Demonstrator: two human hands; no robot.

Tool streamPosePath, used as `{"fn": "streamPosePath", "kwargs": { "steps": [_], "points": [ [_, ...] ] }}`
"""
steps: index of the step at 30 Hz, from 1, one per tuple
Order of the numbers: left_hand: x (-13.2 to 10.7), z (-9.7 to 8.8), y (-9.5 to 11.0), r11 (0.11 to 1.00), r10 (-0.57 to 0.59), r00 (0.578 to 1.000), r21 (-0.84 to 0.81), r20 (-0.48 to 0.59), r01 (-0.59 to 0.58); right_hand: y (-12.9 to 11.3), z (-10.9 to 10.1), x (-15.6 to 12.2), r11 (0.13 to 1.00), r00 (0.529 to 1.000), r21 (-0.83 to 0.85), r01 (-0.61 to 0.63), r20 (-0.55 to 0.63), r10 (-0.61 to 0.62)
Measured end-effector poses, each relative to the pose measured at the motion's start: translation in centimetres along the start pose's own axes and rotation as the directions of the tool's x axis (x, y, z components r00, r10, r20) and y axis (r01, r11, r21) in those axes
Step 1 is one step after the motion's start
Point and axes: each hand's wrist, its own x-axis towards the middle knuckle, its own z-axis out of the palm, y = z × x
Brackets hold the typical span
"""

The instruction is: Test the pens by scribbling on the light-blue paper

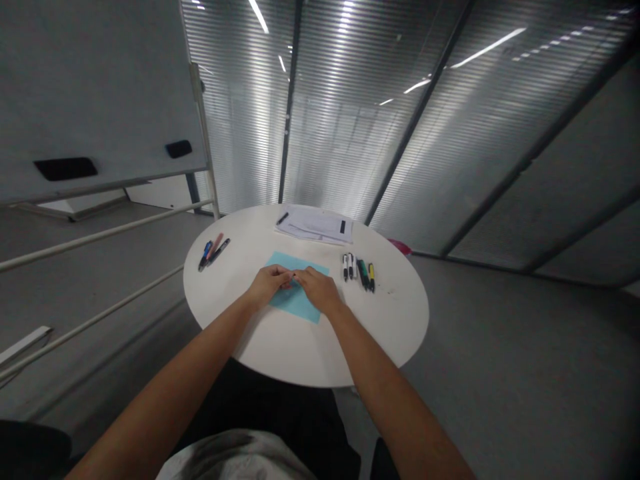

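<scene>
Both my hands meet over a light blue sheet of paper [285, 264] that lies on a round white table [305, 347]. My left hand [267, 285] and my right hand [317, 288] have their fingers closed, with the fingertips touching between them. They pinch something small that I cannot make out. The hands cover the middle of the blue sheet.
Several pens [359, 269] lie in a row to the right of the sheet. Three pens [213, 251] lie at the left edge. White papers [316, 225] with a pen on them sit at the far side. A whiteboard on a stand [95, 93] is at the left.
</scene>
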Motion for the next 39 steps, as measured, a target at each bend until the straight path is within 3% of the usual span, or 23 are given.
{"fn": "streamPosePath", "kwargs": {
  "steps": [9, 16, 24, 32, 39],
  "points": [
    [-0.6, 0.5, 0.8, 0.999, -0.016, 1.0, 0.028, -0.025, 0.016, 0.7, 0.7, -0.2, 0.973, 0.996, 0.221, -0.061, -0.052, 0.074],
    [-0.4, 0.2, 0.6, 1.0, -0.005, 1.0, -0.001, -0.031, 0.005, 1.2, 1.0, 0.4, 0.951, 0.993, 0.307, 0.043, -0.116, -0.008],
    [-0.3, 0.1, 0.6, 1.0, 0.014, 0.998, -0.008, -0.064, -0.014, 1.2, 1.1, 0.3, 0.99, 0.997, 0.144, 0.014, -0.081, -0.002],
    [-0.3, 0.2, 0.7, 0.999, -0.011, 0.998, -0.041, -0.066, 0.008, 0.9, 1.1, 0.1, 0.963, 0.994, 0.27, -0.011, -0.103, 0.04],
    [-0.5, 0.1, 1.2, 0.995, -0.021, 0.996, -0.101, -0.091, 0.012, 1.3, 1.3, 0.5, 0.926, 0.997, 0.375, 0.035, -0.071, -0.009]
  ]
}}
